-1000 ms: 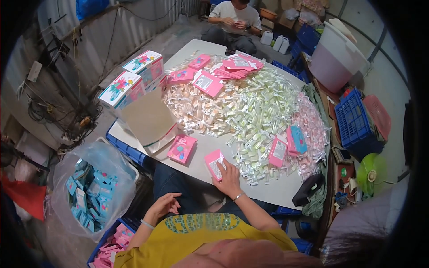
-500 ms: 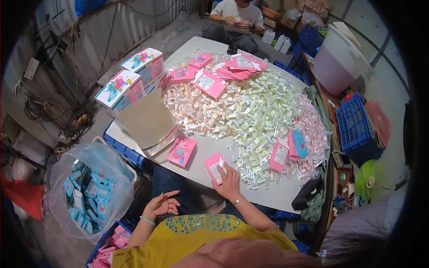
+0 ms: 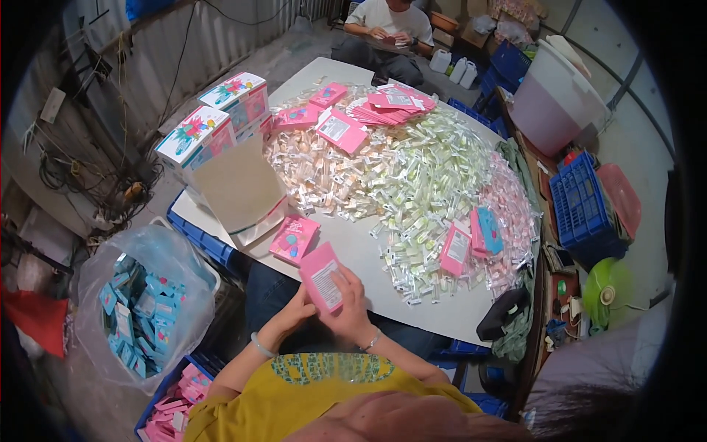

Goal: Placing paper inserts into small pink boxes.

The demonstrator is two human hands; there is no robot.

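A flat pink box (image 3: 317, 267) with a white printed panel is held tilted over the table's near edge. My right hand (image 3: 350, 311) is closed on its right side, fingers across the panel. At its lower left edge, my left hand (image 3: 296, 312) grips too, its fingertips partly hidden by the box. Just beyond lies another pink box (image 3: 294, 239), beside an open carton (image 3: 243, 193) with its flap raised. Small clear packets are heaped across the white table (image 3: 346, 234): peach ones (image 3: 313, 173), green ones (image 3: 431, 173) and pink ones (image 3: 509, 195).
Two white printed boxes (image 3: 193, 136) stand at the table's left. A plastic bag (image 3: 195, 276) of blue boxes and a blue crate (image 3: 156, 404) of pink boxes sit on the left. Pink sleeves (image 3: 394, 103) are stacked at the far side. Another person (image 3: 390, 29) sits beyond.
My right hand has lifted the pink box off the table and brought it left and nearer. My left hand, empty and apart before, has come up to hold its lower left edge.
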